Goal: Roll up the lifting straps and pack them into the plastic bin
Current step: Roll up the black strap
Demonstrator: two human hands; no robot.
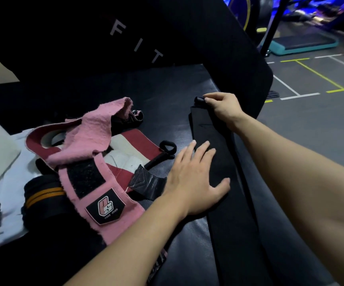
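Note:
A long black lifting strap (229, 182) lies stretched out flat on a black padded bench (167, 96), running away from me. My left hand (196, 178) presses flat on its middle with straight fingers. My right hand (222, 108) pinches the strap's far end, where a small black loop sticks up. To the left lies a heap of other straps: a pink wrap (96, 145) with a black velcro patch and a logo label, a red and white wrap (134, 145), and a rolled black wrap with orange stripes (41, 193). No plastic bin can be made out.
A black padded backrest (138, 38) lettered "FIT" rises behind the bench. A thin black strap with a loop (167, 148) lies beside the heap. A pale sheet (10, 182) lies under the heap at the left. Gym floor with painted lines (311, 79) is to the right.

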